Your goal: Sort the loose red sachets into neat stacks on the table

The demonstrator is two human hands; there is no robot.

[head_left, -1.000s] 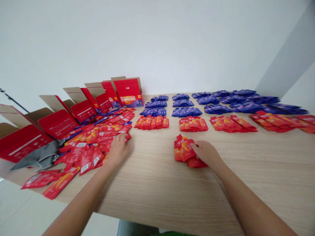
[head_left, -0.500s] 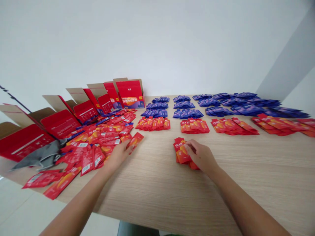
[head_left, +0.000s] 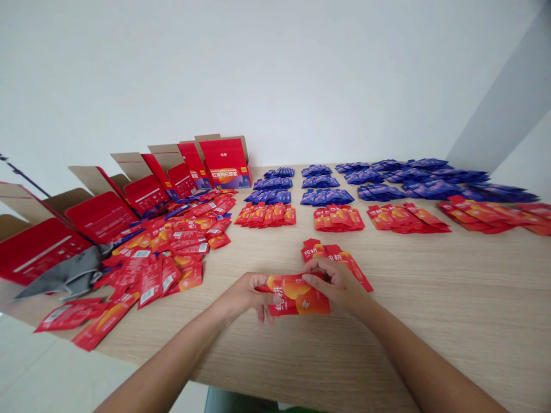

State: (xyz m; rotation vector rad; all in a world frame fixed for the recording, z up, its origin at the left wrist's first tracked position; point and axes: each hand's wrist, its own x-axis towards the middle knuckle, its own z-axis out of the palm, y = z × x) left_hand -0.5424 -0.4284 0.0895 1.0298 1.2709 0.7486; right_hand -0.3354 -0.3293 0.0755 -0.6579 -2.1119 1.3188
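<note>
The counter point(head_left: 267, 358) shows pale wood grain, smooth with a dull sheen. The held packet point(head_left: 297, 295) looks like smooth, softly glossy plastic film, as do the red packets point(head_left: 150, 281) heaped toward the counter's left edge. Along its back edge, the blue packets point(head_left: 327, 197) look like creased, shiny film. The boxes point(head_left: 224, 158) are cardboard, smooth red print outside, bare matt brown within. Near the left edge lies wrinkled, matt grey cloth point(head_left: 71, 272). The wall point(head_left: 275, 74) is smooth and matt; the floor point(head_left: 30, 373) looks polished.
</note>
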